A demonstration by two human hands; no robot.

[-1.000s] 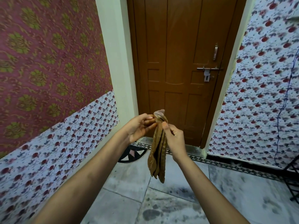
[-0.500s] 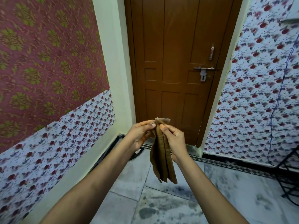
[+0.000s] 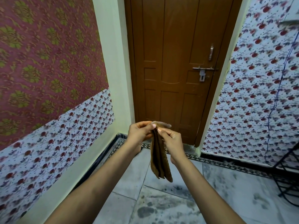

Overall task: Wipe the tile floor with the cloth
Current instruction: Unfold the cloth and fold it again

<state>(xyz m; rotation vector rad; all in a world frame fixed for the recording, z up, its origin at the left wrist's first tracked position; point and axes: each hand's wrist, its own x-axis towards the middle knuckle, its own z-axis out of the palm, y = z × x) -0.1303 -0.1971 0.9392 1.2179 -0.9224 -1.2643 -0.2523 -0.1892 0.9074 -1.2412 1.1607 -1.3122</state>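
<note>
1. Cloth point(image 3: 159, 157): brown, soft, folded into a long narrow strip with ribbed folds; hangs in the air above the floor, before the door.
2. Left hand point(image 3: 140, 133): fingers curled, thumb pinching the cloth's top edge.
3. Right hand point(image 3: 171, 141): fingers curled, thumb and forefinger pinching the cloth just below the top.
4. Floor point(image 3: 169, 206): grey marbled tiles, dark smudges, patterned border along the walls; open stretch ahead.
5. Door point(image 3: 171, 65): brown panelled wood, metal latch.
6. Rack point(image 3: 289, 173): black wire, at the right edge.
</note>
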